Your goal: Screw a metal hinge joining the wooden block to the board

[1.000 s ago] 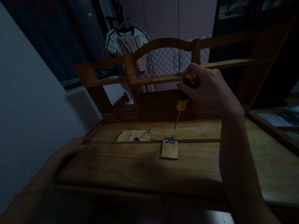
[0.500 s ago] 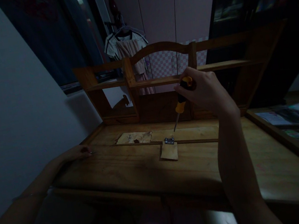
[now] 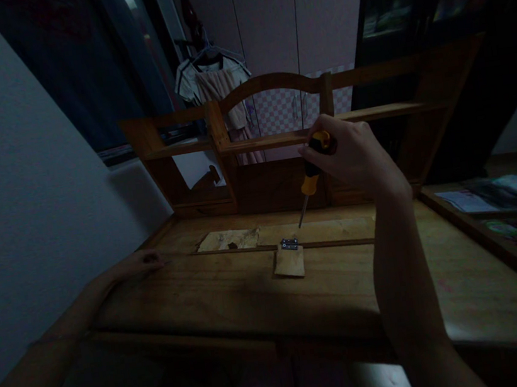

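Note:
My right hand [image 3: 352,149] is closed round the black and yellow handle of a screwdriver [image 3: 309,183]. The screwdriver's shaft slants down, its tip in the air just above and right of a small metal hinge [image 3: 289,244]. That hinge lies at the top end of a small square wooden piece [image 3: 289,263] on the desk. Over at the left side of the desk, my left hand [image 3: 141,263] is closed in a pinch near the surface. What its fingertips hold, if anything, is too small and dim to name.
The wooden desk [image 3: 223,287] has a pale, partly torn strip [image 3: 229,240] along a groove. Behind stands a wooden shelf unit [image 3: 275,142]. Papers [image 3: 464,201] lie on a lower surface at the right. A wall [image 3: 47,183] borders the left side.
The view has shifted slightly. My left hand's fingertips have turned a little, and the small shiny bit seen at them before no longer shows clearly. The screwdriver stays nearly still above the hinge.

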Motion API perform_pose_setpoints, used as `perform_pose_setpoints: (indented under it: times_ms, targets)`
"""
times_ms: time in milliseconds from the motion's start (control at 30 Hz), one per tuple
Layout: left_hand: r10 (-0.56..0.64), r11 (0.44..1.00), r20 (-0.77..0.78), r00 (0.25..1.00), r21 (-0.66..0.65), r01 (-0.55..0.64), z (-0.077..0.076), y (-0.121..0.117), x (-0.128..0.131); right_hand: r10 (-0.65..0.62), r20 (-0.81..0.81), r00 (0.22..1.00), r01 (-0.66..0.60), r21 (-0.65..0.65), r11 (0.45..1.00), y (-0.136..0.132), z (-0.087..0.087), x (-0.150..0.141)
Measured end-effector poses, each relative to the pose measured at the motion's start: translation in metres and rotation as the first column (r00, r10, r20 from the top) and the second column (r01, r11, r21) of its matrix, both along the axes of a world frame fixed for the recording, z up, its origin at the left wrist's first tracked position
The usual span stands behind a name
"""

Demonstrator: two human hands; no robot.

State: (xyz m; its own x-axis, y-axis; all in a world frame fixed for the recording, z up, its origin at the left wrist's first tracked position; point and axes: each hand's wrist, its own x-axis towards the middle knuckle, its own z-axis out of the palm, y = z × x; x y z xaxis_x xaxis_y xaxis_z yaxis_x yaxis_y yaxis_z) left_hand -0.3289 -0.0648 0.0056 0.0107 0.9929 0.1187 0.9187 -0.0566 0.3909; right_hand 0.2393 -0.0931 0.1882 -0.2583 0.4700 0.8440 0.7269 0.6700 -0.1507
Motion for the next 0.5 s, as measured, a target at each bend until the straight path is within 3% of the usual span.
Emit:
perform_pose_setpoints:
  times_ms: [100, 200, 333, 500]
  targets:
    - [-0.078, 0.988, 0.001, 0.997, -0.134, 0.077, -0.002, 0.016, 0.007, -0.001, 0.002, 1.0, 0.001, -0.003, 1.0, 0.0, 0.0, 0.0]
    - [-0.133, 0.979, 0.017, 0.991, -0.154, 0.134, -0.003, 0.04, 0.034, -0.002, 0.008, 1.0, 0.002, -0.005, 1.0, 0.001, -0.001, 0.0]
    - [-0.28, 0.957, 0.05, 0.959, -0.058, 0.283, 0.014, 0.068, 0.11, -0.023, 0.029, 0.999, 0.024, -0.029, 0.999, 0.003, -0.001, -0.001]
    - [-0.547, 0.834, 0.098, 0.831, 0.143, 0.532, 0.054, 0.066, 0.224, -0.046, 0.048, 0.998, 0.047, -0.033, 0.998, 0.007, -0.002, -0.002]
